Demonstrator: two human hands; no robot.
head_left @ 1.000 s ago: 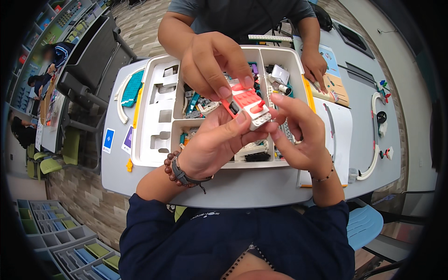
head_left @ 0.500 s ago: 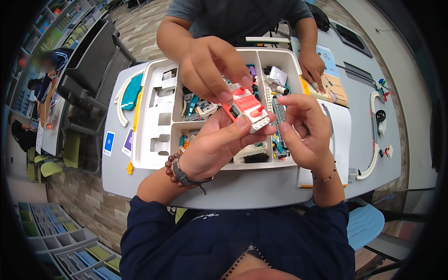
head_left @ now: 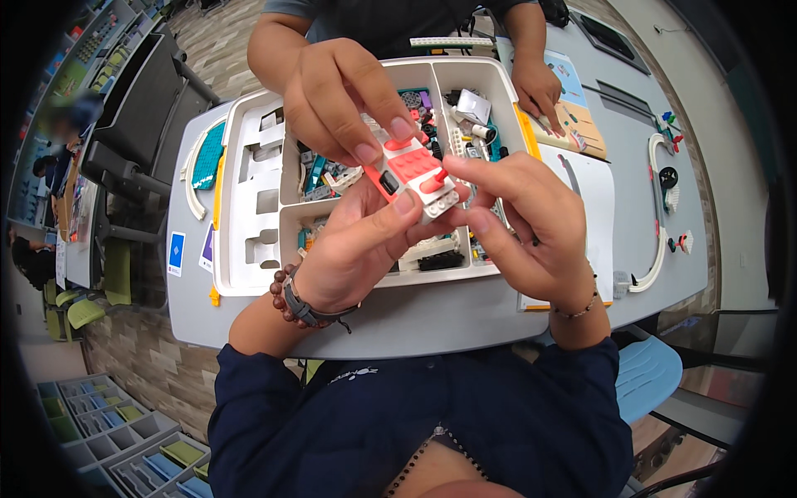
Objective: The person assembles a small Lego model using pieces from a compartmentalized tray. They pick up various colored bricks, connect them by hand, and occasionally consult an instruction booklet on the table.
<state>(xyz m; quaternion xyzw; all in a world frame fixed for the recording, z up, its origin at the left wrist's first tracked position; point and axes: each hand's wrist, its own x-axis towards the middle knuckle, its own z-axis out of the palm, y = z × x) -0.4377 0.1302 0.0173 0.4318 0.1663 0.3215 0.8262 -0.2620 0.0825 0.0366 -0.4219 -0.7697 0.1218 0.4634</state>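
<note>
Red-and-white brick model (head_left: 411,166)'s up over the parts box (head_left: 476,76), pinched in the left hand (head_left: 353,242); right hand (head_left: 527,217)'s loosely curled at its 4 o'clock, thumb and index apart, contact unclear; co-worker's hand (head_left: 336,101) around 10–11.

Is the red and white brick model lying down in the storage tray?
No, the person's left hand holds the red and white brick model up above the white storage tray.

The tray (head_left: 491,81) stands mid-table (head_left: 398,328), loose bricks (head_left: 330,178) in its compartments, the brick assembly (head_left: 413,166) above it. Left of the tray lie cards (head_left: 177,251); right, a booklet (head_left: 585,129), then a wheel (head_left: 668,178) farther right.
</note>
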